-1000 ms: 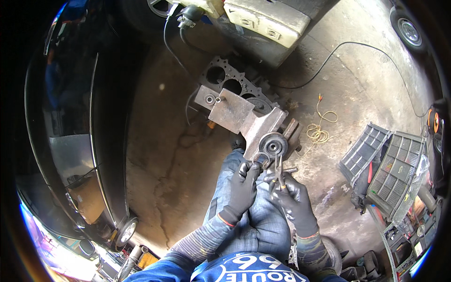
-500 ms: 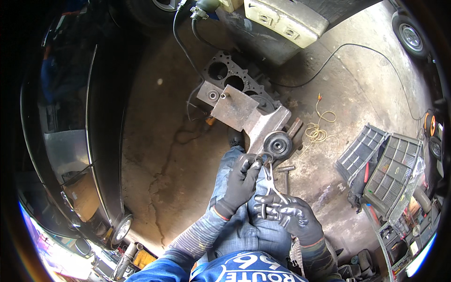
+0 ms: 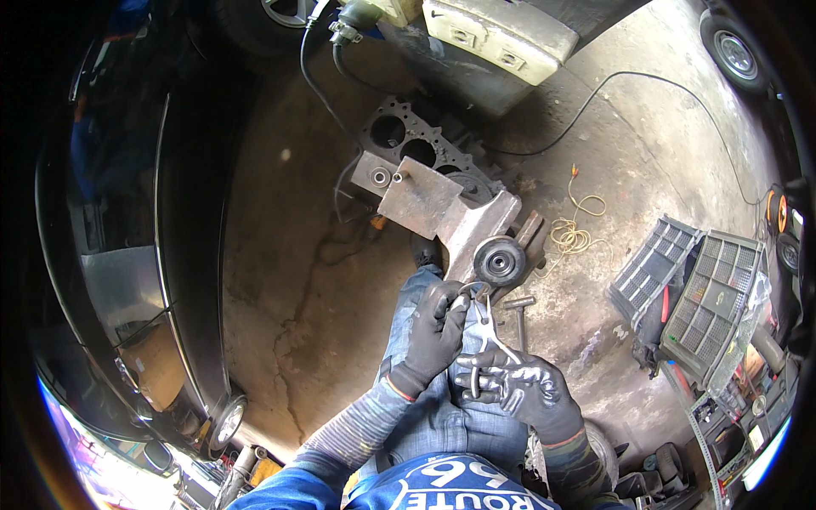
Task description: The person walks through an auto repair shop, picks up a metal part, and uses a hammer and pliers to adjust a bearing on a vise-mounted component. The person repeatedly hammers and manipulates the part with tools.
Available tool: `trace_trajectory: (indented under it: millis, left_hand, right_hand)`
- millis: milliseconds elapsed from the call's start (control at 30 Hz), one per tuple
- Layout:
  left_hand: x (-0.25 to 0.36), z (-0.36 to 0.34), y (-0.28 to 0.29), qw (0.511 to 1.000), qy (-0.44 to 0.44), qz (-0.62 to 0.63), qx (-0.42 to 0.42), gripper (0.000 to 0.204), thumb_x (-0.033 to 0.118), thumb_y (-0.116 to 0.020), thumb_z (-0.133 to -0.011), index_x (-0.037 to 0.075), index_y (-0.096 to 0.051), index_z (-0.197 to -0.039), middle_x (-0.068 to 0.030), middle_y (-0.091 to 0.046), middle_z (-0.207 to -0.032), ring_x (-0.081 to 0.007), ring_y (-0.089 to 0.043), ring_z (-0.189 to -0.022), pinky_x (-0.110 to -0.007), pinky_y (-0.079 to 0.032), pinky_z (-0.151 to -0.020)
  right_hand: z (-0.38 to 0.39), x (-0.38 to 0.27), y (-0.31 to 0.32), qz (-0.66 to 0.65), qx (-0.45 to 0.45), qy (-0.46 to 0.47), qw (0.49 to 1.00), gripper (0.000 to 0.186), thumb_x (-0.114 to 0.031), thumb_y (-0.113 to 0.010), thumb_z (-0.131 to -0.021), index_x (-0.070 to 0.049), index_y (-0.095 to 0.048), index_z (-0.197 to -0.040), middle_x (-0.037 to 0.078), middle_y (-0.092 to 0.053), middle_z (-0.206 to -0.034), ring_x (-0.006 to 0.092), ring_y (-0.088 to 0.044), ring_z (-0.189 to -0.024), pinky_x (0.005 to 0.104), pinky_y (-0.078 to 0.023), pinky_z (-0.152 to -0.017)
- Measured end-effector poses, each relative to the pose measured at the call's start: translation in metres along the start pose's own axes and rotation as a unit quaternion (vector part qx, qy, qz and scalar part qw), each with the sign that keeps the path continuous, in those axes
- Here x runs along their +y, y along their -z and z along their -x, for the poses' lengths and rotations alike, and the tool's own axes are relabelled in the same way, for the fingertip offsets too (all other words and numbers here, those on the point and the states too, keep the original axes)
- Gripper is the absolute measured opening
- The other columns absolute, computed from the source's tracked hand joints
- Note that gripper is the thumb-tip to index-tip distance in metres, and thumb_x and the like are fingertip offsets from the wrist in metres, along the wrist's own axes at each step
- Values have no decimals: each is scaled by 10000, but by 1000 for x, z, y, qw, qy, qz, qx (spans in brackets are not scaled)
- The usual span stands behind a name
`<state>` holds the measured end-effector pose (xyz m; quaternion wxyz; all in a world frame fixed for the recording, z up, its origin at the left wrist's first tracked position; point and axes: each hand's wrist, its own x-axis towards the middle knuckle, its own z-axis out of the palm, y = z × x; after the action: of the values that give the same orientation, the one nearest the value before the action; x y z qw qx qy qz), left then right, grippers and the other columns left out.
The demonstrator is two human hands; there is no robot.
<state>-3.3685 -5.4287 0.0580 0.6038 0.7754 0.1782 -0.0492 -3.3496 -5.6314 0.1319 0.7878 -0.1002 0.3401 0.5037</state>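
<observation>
Pinches a thin ring (image 3: 477, 286) in the left hand (image 3: 436, 327); grips pliers (image 3: 485, 323) in the right hand (image 3: 531, 389); wears a blue shirt (image 3: 378, 495) bearing white lettering (image 3: 466, 501).

Vehicle workshop: bare engine block (image 3: 404, 141), stained concrete floor (image 3: 276, 246), black car (image 3: 127, 221) alongside, wheel (image 3: 735, 54), hammer (image 3: 521, 320).

Engine block (image 3: 414, 128), partly hidden behind the vise (image 3: 478, 225). Ring (image 3: 478, 285), partly covered by the left hand (image 3: 432, 330). Pliers (image 3: 485, 327): tips too small to resolve. Upper-left wheel (image 3: 287, 12), cut by the top edge.
</observation>
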Motion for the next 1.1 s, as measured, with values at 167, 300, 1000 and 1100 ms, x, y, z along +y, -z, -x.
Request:
trace_trajectory:
  millis: [167,300,1000,1100]
  left_hand:
    - [-1,2,-1,1000,21,-2,2,155,43,-627,-968,13,-650,-1118,-162,-665,-1069,-333,-660,-993,-389,-523,-890]
    - [-2,2,0,1000,20,-10,-1,152,41,-629,-968,14,-651,-1116,-161,-671,-1072,-335,-666,-997,-389,-527,-896]
    - [-18,-6,-4,998,22,-4,-62,155,123,-624,-1047,3,-657,-1139,-163,-681,-1082,-319,-670,-1005,-384,-524,-896]
    - [-21,-8,-3,997,13,-1,-81,155,128,-624,-1051,0,-659,-1132,-167,-683,-1079,-316,-669,-1006,-385,-525,-899]
  right_hand:
    - [-1,1,-2,67,33,9,997,747,-436,-542,-1002,166,-484,-1441,326,-551,-1464,410,-614,-1309,526,-516,-1100]
    - [1,-3,-4,48,-5,31,998,700,-378,-572,-980,160,-511,-1426,288,-613,-1395,371,-644,-1268,482,-542,-1066]
    - [-13,4,21,-92,28,19,995,528,-413,-478,-1106,34,-559,-1376,302,-655,-1290,424,-711,-1122,554,-627,-932]
    - [-13,2,23,-127,40,6,991,487,-379,-474,-1103,36,-591,-1330,336,-644,-1288,456,-705,-1116,572,-633,-903]
